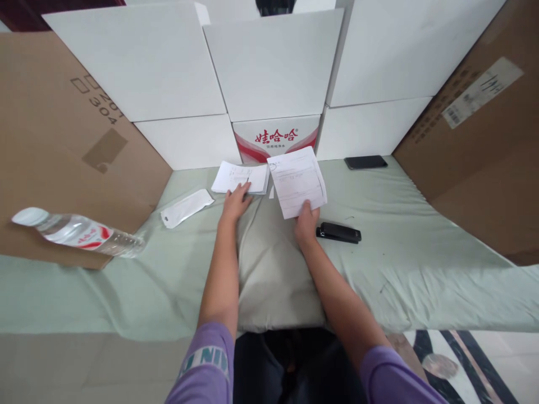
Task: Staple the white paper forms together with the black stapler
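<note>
My right hand (306, 221) grips the lower edge of a white sheet of paper (297, 179) with printed lines, raised a little above the cloth. Whether it is one sheet or more, I cannot tell. My left hand (237, 201) rests with fingers stretched out on the near edge of a stack of white papers (231, 175). Just right of my right hand lies a black stapler (339, 232). Left of the stack is a flat white packet (187, 208) in clear plastic.
A clear water bottle (90, 233) stands at the left on the green cloth (177, 292). A black phone (365, 162) lies at the back right. White boxes (273, 73) wall off the back, and brown cardboard panels (54, 146) close both sides.
</note>
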Action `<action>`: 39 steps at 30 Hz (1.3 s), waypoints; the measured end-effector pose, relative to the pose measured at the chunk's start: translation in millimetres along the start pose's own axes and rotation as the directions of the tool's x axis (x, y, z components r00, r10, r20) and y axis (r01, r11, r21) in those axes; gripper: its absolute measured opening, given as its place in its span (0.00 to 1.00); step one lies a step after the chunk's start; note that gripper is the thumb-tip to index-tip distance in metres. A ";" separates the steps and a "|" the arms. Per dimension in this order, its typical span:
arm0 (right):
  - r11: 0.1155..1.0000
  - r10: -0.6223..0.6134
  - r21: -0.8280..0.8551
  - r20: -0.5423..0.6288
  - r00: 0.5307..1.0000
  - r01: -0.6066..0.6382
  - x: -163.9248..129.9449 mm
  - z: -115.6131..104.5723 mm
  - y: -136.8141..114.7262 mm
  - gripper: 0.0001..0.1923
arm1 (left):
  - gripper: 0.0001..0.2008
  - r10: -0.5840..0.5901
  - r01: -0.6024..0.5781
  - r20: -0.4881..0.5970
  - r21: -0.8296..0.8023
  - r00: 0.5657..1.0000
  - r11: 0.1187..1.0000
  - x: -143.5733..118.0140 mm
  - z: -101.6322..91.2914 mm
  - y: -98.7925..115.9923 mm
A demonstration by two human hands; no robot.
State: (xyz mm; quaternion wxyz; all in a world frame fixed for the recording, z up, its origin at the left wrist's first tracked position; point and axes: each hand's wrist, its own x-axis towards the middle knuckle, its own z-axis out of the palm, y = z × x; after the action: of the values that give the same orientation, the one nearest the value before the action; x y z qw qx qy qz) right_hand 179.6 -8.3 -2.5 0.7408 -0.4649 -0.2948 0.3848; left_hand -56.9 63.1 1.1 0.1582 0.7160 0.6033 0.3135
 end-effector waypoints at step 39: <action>0.907 0.421 -0.190 0.438 0.794 -0.376 -4.5 5.1 -5.0 0.20 | 0.08 0.564 -0.567 0.065 0.123 0.823 0.814 -85.5 -1.2 61.8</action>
State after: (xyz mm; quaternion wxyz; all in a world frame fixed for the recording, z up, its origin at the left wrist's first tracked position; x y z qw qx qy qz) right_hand 174.6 -11.1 3.8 0.5268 -0.4435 -0.3782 0.6187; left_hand -16.8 -33.2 17.3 0.0161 0.8758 0.3816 0.2950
